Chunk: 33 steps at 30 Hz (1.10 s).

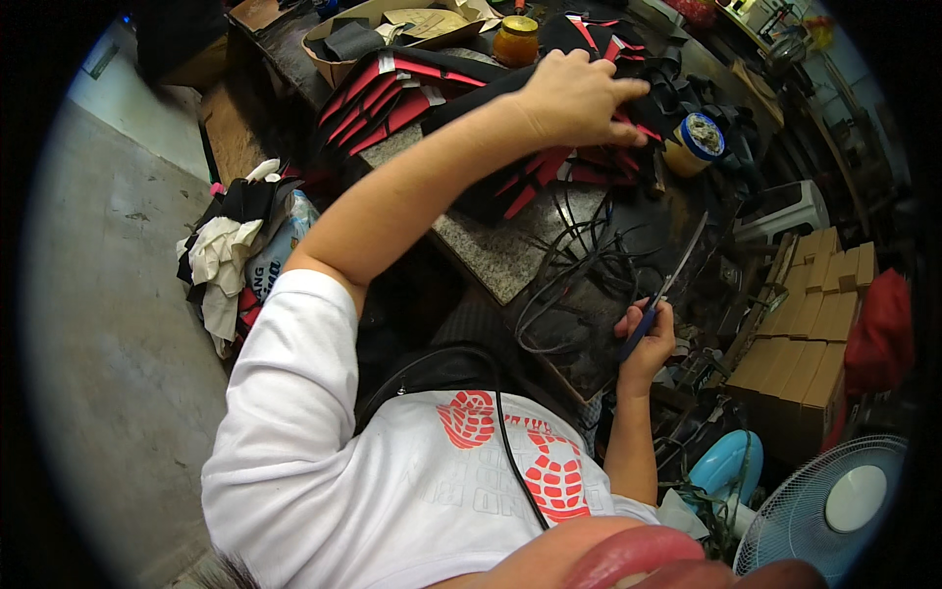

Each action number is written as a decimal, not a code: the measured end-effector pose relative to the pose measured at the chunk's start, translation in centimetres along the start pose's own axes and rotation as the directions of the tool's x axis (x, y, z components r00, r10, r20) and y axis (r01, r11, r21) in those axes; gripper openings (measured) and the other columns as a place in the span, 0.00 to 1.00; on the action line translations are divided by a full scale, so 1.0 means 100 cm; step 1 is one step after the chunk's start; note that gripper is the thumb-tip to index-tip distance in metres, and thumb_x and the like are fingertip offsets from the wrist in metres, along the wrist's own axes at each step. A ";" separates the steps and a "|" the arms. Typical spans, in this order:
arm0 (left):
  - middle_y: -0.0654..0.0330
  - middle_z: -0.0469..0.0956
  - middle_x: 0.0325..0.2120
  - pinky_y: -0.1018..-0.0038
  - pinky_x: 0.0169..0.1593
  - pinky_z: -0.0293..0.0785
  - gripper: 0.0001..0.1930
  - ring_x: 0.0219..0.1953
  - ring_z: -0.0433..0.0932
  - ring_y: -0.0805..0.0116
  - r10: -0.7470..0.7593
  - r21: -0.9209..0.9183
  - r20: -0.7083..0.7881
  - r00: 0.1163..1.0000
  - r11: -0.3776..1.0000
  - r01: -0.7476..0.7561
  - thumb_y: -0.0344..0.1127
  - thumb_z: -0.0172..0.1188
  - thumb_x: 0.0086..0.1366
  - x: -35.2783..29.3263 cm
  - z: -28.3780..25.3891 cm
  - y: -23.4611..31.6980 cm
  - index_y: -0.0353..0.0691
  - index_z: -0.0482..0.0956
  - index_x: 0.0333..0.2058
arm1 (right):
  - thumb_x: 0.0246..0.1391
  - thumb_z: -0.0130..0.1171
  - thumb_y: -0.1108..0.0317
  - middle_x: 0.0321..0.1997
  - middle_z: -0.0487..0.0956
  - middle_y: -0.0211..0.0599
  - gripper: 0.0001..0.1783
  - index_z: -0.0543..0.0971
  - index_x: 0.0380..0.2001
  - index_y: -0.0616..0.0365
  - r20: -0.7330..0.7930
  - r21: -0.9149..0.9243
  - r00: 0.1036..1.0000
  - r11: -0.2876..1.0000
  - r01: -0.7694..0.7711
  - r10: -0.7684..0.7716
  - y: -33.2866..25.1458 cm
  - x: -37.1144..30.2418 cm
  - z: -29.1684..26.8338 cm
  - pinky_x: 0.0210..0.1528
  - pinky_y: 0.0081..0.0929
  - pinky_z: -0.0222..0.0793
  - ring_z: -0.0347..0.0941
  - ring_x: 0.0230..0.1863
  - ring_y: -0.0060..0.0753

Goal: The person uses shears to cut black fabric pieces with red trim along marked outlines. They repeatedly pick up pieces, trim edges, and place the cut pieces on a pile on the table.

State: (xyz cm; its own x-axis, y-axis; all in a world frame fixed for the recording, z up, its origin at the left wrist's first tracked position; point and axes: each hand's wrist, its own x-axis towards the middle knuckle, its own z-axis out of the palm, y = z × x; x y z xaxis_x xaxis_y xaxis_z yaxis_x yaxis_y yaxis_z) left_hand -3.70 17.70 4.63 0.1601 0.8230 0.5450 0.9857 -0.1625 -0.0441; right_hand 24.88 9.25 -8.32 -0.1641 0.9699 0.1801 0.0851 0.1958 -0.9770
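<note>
The risk I am weighing first is sitting in the right hand (650,339): it is gripping scissors (640,331) by their dark blue handle, and the blades are pointing away from the body, just right of the loose black cords (587,257) on the worktop (579,344). If I am turning that wrist inward carelessly, the tip could be snagging or nicking a cord loop. The tub (687,157) with the blue-rimmed top is standing near the left hand (579,98), so a wide sweep of those fingers could be knocking it over; the amber jar (516,47) on the hand's other side is running a similar risk. The black-and-red pieces (392,98) are lying layered beside and below the left hand, some over the speckled slab (496,250), and I am judging that tugging one could be dragging its neighbours.

For pose, the left arm is crossing diagonally from the lower left, elbow bent, the back of the hand facing up. Its fingers are lying spread, thumb apart from forefinger; I am seeing nothing pinched there, and I cannot tell whether the fingertips are touching material. The right forearm is standing beside the torso, its fingers curling around the handle.
</note>
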 end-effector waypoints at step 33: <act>0.49 0.70 0.53 0.57 0.52 0.71 0.26 0.53 0.71 0.52 0.052 -0.260 0.742 0.668 0.941 0.217 0.49 0.54 0.64 0.151 0.130 -0.119 0.48 0.63 0.58 | 0.54 0.62 0.74 0.26 0.73 0.28 0.09 0.71 0.34 0.60 -0.024 0.098 0.999 0.995 -0.036 0.039 0.004 -0.001 -0.003 0.27 0.17 0.71 0.72 0.23 0.18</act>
State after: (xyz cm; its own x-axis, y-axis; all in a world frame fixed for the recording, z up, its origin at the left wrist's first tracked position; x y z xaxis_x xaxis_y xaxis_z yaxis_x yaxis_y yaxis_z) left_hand -12.35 39.14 2.45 0.1966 0.9454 -0.2599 0.9485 -0.1162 0.2945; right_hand 25.27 9.28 -8.65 -0.1372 0.9799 0.1446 -0.0053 0.1452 -0.9894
